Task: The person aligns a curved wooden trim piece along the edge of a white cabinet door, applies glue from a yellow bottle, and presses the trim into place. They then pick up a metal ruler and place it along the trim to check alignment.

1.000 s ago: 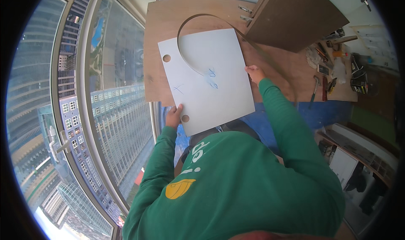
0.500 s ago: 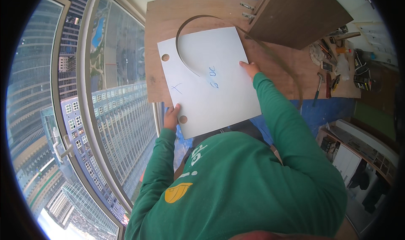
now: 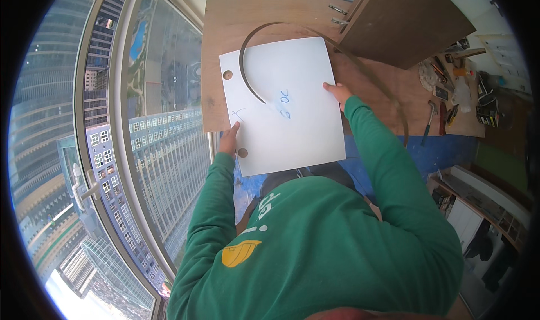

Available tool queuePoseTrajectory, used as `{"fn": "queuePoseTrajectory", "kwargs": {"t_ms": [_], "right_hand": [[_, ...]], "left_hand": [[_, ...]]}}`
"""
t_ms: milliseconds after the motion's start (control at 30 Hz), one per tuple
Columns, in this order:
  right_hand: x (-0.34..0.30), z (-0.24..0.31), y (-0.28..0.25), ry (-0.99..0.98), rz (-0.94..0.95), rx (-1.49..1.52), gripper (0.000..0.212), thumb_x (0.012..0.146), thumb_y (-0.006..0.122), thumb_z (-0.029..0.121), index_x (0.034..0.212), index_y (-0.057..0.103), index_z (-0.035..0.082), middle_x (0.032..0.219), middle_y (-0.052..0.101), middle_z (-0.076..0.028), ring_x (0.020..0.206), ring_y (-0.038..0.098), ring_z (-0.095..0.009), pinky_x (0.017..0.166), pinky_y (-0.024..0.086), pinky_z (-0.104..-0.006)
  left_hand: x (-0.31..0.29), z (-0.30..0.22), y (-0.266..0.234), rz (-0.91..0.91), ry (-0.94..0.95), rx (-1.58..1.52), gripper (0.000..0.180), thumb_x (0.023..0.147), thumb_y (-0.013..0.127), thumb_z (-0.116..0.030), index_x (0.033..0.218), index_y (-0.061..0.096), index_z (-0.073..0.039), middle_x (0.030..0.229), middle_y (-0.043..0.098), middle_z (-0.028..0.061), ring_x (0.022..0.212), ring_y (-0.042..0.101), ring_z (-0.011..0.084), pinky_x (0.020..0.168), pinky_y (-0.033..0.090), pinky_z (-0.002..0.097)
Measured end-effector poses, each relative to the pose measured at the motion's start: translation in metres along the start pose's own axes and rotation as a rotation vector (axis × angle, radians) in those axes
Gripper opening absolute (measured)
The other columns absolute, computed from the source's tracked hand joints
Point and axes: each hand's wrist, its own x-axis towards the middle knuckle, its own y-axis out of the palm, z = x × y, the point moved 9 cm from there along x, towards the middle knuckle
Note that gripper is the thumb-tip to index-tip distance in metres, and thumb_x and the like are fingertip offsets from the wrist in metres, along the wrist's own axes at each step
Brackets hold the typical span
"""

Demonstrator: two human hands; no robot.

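Listing the head view, sole view:
- White panel (image 3: 292, 140), roughly square: over the workbench (image 3: 216, 97), near end projecting past its front edge above the lap.
- Orientation: long axis, only slightly the longer, runs near to far, far end leaning left; the two round holes (image 3: 228, 75) sit along the left edge; face with blue handwriting (image 3: 285, 103) upward.
- Left hand (image 3: 229, 138): clamped on the left edge near the closer hole, thumb above, fingers mostly hidden.
- Right hand (image 3: 338, 93): gripping the right edge farther up, thumb on top. Hands well apart.
- Brown strip (image 3: 242, 55): arched, one end over the panel's face; whether it touches cannot be told.
- Step in hand, as judged: supporting and angling the panel; the next move calls for an even two-handed hold and care around the strip.
- Hammer (image 3: 429, 120): bench, right side.
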Motion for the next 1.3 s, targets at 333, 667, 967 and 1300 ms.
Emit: {"fn": "queuePoseTrajectory", "kwargs": {"t_ms": [333,667,967,1300], "right_hand": [[-0.068,0.067,-0.012,-0.352,-0.21,0.326,0.046,0.09,0.083,0.04,0.105,0.069,-0.001,0.105,0.067,-0.007,0.101,0.057,-0.016,0.091,0.048,-0.0376],[-0.134,0.183,-0.067,-0.715,-0.053,0.795,0.077,0.102,0.056,0.069,0.139,0.061,0.002,0.139,0.064,-0.01,0.127,0.057,-0.023,0.111,0.044,-0.0385],[-0.108,0.17,-0.116,-0.739,-0.197,1.001,0.051,0.111,0.048,0.045,0.142,0.058,0.006,0.14,0.064,-0.007,0.129,0.059,-0.023,0.11,0.047,-0.0377],[-0.085,0.134,-0.098,-0.765,-0.085,0.984,0.037,0.11,0.049,0.032,0.128,0.066,0.004,0.123,0.069,-0.006,0.113,0.064,-0.021,0.102,0.052,-0.0369]], "left_hand": [[-0.06,-0.037,0.023,-0.236,0.027,-0.393,0.058,0.092,0.077,-0.05,0.121,0.062,-0.002,0.111,0.067,0.0083,0.095,0.067,0.0213,0.075,0.055,0.0399],[-0.07,-0.181,0.047,-0.141,0.711,-0.357,0.049,0.096,0.079,-0.043,0.112,0.065,0.0,0.098,0.068,0.0072,0.078,0.064,0.0154,0.052,0.051,0.032],[-0.07,-0.223,0.072,-0.019,0.856,-0.054,0.053,0.095,0.081,-0.043,0.119,0.067,0.003,0.099,0.068,0.0076,0.082,0.063,0.0145,0.062,0.057,0.0322],[-0.05,-0.195,0.058,-0.029,0.834,0.18,0.049,0.101,0.075,-0.04,0.128,0.067,0.001,0.114,0.072,0.006,0.101,0.062,0.0133,0.092,0.05,0.0316]]}}
